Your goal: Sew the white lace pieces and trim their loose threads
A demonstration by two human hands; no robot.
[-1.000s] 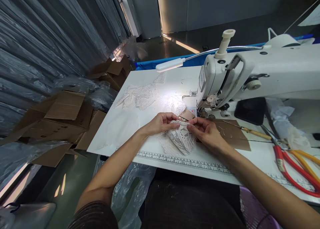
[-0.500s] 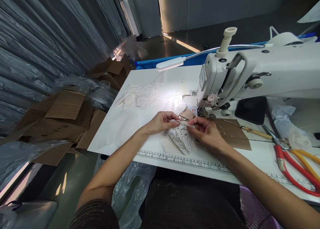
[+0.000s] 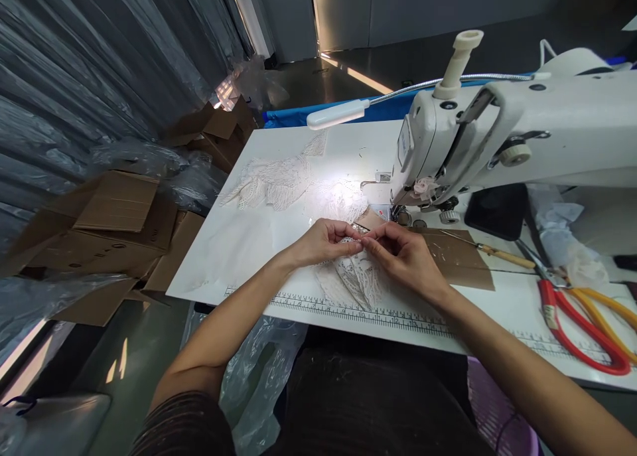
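Note:
My left hand [image 3: 321, 242] and my right hand [image 3: 403, 253] meet fingertip to fingertip over a piece of white lace [image 3: 358, 280] on the white sewing table [image 3: 239, 243]. Both hands pinch the lace's upper edge, the fingers pressed together. The lace hangs down towards the printed ruler [image 3: 398, 320] along the table's front edge. Just behind my hands stands the white sewing machine [image 3: 497, 137], with its needle area [image 3: 398, 210] a short way from my fingers.
More lace [image 3: 279, 180] lies at the back left under the gooseneck lamp [image 3: 336, 114]. A brown card [image 3: 460, 263], an awl [image 3: 490, 250] and red and yellow scissors [image 3: 580, 323] lie to the right. Cardboard boxes [image 3: 114, 224] and plastic sheeting sit left of the table.
My right hand has moved left until its fingertips meet my left hand's, gathering the lace edge between them. The view has tilted slightly.

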